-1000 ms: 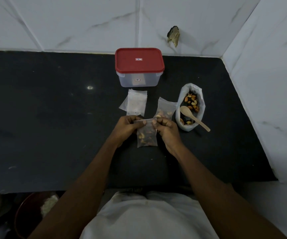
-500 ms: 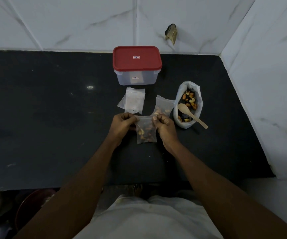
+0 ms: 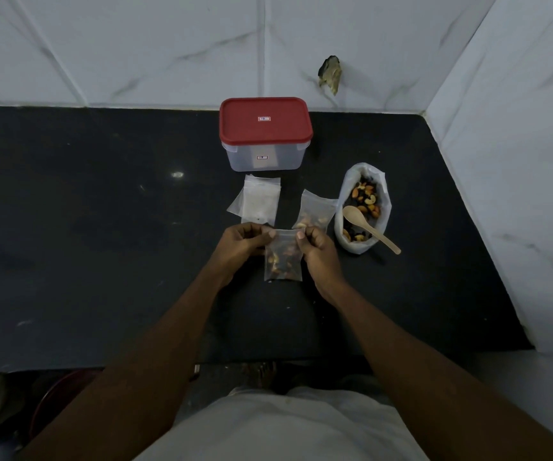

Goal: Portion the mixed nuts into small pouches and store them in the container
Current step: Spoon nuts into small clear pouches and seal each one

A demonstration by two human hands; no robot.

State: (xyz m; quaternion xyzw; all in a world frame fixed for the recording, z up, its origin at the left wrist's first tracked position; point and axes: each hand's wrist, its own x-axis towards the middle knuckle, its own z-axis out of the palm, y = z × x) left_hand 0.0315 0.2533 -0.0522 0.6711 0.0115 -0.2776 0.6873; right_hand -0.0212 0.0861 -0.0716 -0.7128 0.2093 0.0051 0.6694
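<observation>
- My left hand and right hand are at the middle of the black countertop. Each pinches a top corner of one small pouch between thumb and curled fingers.
- That pouch is clear, holds nuts and hangs between my hands.
- Just beyond my right hand, a second filled pouch lies flat.
- Beyond my left hand lie the empty pouches, overlapping.
- Right of these, the open bag of mixed nuts stands with a wooden spoon inside, its handle over the rim.
- Farthest, against the tiled wall, is the container, with its red lid on.
</observation>
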